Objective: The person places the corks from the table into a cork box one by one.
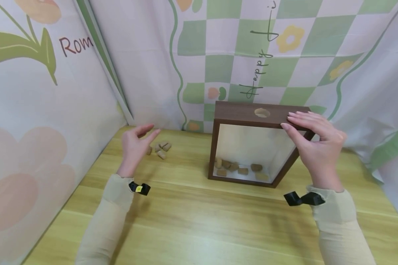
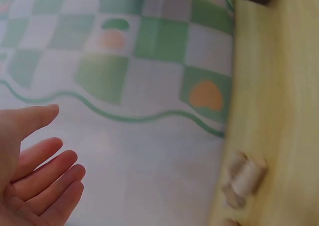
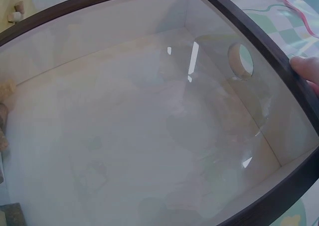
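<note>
A dark brown wooden display box (image 1: 238, 115) with a clear front and a round hole in its top stands upright on the table. Several corks (image 1: 243, 171) lie on its floor. My right hand (image 1: 320, 141) grips the box's top right corner, fingers laid across the top and thumb at the front edge; in the right wrist view only fingertips (image 3: 306, 69) show there. To the left, my left hand (image 1: 134, 145) hovers with its fingers extended and holds nothing. Next to it, several loose corks (image 1: 161, 154) lie on the table, blurred in the left wrist view.
The wood-grain table (image 1: 192, 221) reaches back to a green-and-white checked curtain (image 1: 219, 70) right behind the box. A flower-printed cloth (image 1: 30, 154) walls off the left side. More white cloth (image 1: 384, 121) hangs at the right.
</note>
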The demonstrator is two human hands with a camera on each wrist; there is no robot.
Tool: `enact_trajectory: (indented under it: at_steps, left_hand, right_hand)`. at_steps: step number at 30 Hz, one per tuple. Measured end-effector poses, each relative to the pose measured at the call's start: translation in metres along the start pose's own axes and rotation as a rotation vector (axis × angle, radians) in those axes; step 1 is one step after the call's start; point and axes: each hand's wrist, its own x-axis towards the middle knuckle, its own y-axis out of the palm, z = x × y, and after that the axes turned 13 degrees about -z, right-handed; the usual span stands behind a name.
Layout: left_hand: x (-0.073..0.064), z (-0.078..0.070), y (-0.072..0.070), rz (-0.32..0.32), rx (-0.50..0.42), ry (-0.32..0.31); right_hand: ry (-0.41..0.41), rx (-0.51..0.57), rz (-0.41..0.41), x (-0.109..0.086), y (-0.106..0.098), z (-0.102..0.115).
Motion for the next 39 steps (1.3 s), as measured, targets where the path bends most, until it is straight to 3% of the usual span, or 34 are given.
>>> enact_trajectory:
  at_steps: [13, 18, 27, 31, 39]
  left_hand:
    - [0.002, 0.051, -0.005, 0.015, 0.108, -0.13]
    - [0.002, 0.069, -0.004, 0.049, 0.144, -0.218]
    - [0.001, 0.09, 0.002, 0.091, 0.132, -0.395]
    - [0.0, 0.1, 0.005, 0.122, 0.161, -0.418]
    - [-0.003, 0.105, 0.007, 0.158, 0.244, -0.362]
  right_hand:
    - [0.002, -0.003, 0.013, 0.001, 0.0, -0.007]
    - [-0.007, -0.002, 0.012, 0.001, 0.0, -0.006]
    - [-0.011, 0.01, -0.001, 0.001, 0.001, -0.001]
    - [-0.013, 0.018, -0.005, 0.002, 0.002, 0.01]
    - [-0.013, 0.016, -0.008, 0.002, 0.002, 0.012]
